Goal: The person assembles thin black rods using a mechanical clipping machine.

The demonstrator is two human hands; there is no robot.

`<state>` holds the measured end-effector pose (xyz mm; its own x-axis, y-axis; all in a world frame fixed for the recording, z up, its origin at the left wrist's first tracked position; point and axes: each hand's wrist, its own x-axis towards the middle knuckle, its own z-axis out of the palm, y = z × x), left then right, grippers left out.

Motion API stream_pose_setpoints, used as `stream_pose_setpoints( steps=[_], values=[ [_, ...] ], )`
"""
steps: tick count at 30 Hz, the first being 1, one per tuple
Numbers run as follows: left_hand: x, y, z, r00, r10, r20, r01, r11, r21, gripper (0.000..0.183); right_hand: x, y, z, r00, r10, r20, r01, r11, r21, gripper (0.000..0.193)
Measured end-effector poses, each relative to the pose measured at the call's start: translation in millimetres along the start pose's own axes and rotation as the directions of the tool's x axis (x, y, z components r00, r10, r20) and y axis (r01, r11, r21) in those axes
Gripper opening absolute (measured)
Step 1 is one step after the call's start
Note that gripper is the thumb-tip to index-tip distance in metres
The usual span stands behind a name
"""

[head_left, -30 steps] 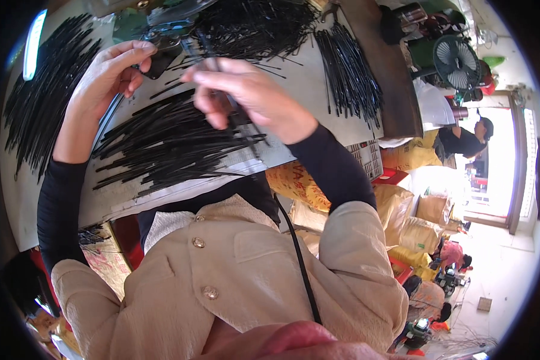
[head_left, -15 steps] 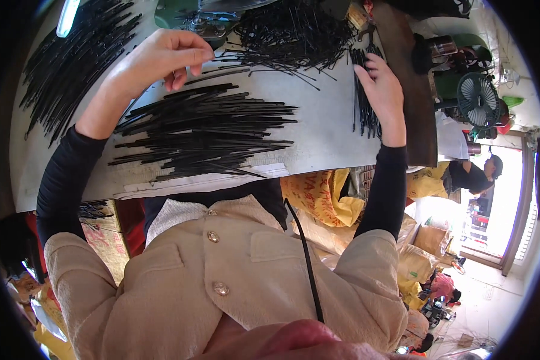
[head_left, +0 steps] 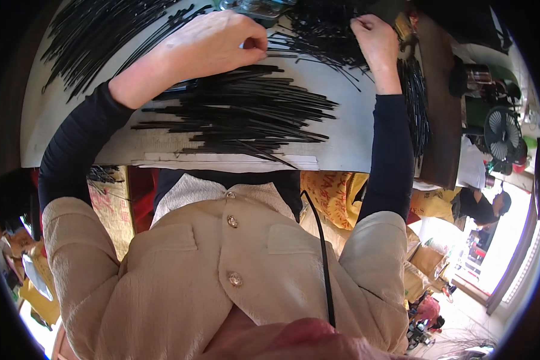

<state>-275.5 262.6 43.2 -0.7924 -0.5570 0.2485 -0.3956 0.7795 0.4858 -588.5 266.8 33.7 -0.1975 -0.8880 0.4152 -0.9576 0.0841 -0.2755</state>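
My left hand (head_left: 213, 45) is bent over the table above a wide heap of flat black strips (head_left: 252, 108), its thumb and fingers curled into a pinch. Thin black strips end close to those fingertips, but whether one is between them I cannot make out. My right hand (head_left: 378, 43) is raised over the right side of a tangled pile of thin black strips (head_left: 321, 36). Its thumb and index finger are pressed together; what they hold, if anything, is too small to see. A bundle of similar strips (head_left: 415, 108) lies along the table's right edge, beside my right sleeve.
Another large heap of black strips (head_left: 96, 36) covers the far left of the table (head_left: 36, 132). A metal-topped machine part (head_left: 255, 7) stands at the far edge. A fan (head_left: 503, 132) and a person in dark clothing (head_left: 483, 207) are off to the right.
My right hand has left the bundle at the right edge and moved up and left to the tangled pile, its fingers closing. My left hand has shifted right. The whole view has also shifted.
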Motion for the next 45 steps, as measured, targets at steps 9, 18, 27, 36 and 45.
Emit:
stream_pose_setpoints(
  steps=[9, 18, 27, 36, 45],
  values=[
    [5, 12, 7, 0.993, 0.105, -0.049, -0.096, 0.981, 0.167, 0.012, -2, 1, 6, 0.983, 0.174, -0.050, -0.132, 0.877, 0.461, 0.027],
    [9, 8, 16, 0.992, 0.122, -0.038, -0.107, 0.955, 0.276, 0.013, -20, -33, -24, 0.987, 0.119, 0.111, -0.163, 0.691, 0.704, 0.022],
    [4, -12, 1, 0.999, -0.048, -0.018, 0.046, 0.996, -0.071, 0.021, -59, -70, -22, 0.897, -0.038, 0.439, -0.340, 0.573, 0.745, 0.017],
    [-1, -15, -22, 0.936, -0.296, 0.191, 0.338, 0.907, -0.252, 0.027, -62, -116, -13, 0.929, -0.168, 0.330, -0.251, 0.373, 0.893, 0.012],
    [-5, -35, -21, 0.944, -0.286, 0.162, 0.323, 0.720, -0.614, 0.026, -62, -136, 7, 0.960, -0.112, 0.257, -0.194, 0.397, 0.897, 0.011]
  ],
)
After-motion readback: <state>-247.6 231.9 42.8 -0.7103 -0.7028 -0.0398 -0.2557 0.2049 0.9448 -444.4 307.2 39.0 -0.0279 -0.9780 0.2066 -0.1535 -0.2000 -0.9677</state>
